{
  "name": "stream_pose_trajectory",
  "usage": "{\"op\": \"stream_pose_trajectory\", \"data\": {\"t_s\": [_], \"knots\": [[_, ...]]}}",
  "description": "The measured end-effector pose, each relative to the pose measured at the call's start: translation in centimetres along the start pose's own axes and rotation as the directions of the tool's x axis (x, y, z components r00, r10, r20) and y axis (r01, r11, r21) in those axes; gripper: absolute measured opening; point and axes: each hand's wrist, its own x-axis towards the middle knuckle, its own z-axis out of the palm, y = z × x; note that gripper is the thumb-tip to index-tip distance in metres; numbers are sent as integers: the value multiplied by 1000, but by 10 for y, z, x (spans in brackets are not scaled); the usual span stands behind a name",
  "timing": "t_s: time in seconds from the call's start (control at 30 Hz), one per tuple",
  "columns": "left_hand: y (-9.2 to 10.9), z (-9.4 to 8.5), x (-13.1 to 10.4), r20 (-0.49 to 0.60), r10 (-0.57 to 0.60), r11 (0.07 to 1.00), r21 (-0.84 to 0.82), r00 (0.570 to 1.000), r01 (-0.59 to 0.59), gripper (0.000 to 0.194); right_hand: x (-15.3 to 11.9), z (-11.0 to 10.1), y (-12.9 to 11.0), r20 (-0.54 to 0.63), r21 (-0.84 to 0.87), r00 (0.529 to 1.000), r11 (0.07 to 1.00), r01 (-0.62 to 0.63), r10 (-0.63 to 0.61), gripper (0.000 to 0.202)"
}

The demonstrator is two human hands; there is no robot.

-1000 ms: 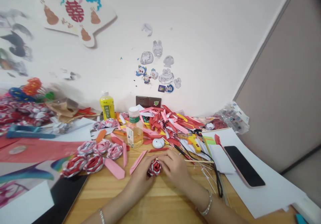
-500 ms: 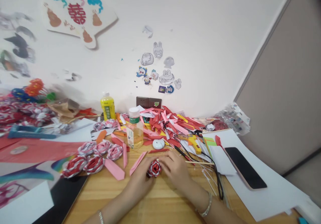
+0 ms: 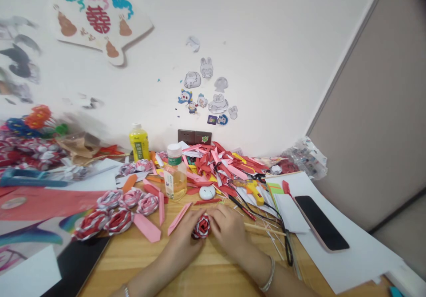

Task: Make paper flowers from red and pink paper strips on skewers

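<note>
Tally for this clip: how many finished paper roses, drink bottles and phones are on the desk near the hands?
Paper roses: 6, one between the left hand and right hand, five in a cluster
Bottles: 2, yellow and clear
Phones: 1
Total: 9

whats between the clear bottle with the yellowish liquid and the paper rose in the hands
In the head view, a folded pink paper strip lies on the wooden table between the bottle and the paper rose.

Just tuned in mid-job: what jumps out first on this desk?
Both hands, left hand and right hand, cup a red-and-white rolled paper rose on the wooden desk. Behind it lies a heap of red and pink folded paper strips; finished paper roses cluster to the left.
</note>
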Motion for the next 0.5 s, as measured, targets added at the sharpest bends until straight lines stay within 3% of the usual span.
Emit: {"op": "stream_pose_trajectory", "data": {"t_s": [0.2,0.5], "knots": [[7,-3,2,45,-14,1000,-7,999,14,53,2,-3,-1,18,93,1000,996,-12,10,19],[-1,0,2,52,-15,1000,11,999,15,53,-1,0,3,53,-65,997,996,67,-64,17]]}}
